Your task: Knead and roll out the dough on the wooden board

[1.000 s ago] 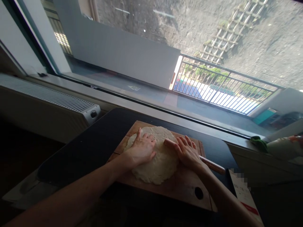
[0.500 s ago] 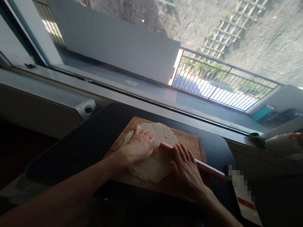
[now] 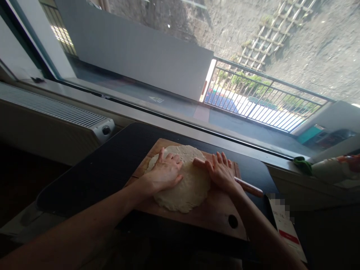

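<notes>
A flat round of pale dough lies on a wooden cutting board set on a black table. My left hand rests flat on the dough's left part, fingers spread. Over a wooden rolling pin, my right hand presses palm down with fingers extended. The pin lies across the dough's far right side, and its right end sticks out past my hand towards the board's edge.
The black table stands against a window sill. A white radiator is at the left. A paper packet with a red label lies right of the board. A green cloth and a patterned object sit on the sill.
My right hand pulled the rolling pin back towards me over the dough, then pushed it forward again to the far side. My left hand stayed on the dough.
</notes>
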The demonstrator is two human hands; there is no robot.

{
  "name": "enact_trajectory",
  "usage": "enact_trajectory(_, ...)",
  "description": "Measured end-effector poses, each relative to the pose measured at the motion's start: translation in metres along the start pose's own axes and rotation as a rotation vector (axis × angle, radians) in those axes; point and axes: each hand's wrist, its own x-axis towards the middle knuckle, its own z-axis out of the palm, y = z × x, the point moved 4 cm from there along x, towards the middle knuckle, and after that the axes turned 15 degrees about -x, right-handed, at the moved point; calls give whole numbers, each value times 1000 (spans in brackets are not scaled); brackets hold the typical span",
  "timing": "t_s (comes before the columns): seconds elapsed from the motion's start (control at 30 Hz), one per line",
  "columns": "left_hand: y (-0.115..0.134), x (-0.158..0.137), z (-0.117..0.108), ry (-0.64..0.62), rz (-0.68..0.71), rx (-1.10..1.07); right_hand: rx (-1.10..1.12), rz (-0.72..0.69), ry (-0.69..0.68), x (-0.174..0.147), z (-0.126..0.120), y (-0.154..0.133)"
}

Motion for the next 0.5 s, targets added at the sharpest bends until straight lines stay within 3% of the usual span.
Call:
enact_trajectory(0.1,-1,0,0,-6,-11,-4,36,70,-110,29,-3,6)
enact_trajectory(0.3,1,-2,-3,-19,-25,-38,-39,-182,75,-20,4,-14)
enact_trajectory(0.5,0,-2,-1,-20,-20,-34,34,66,-78,54,-2,13)
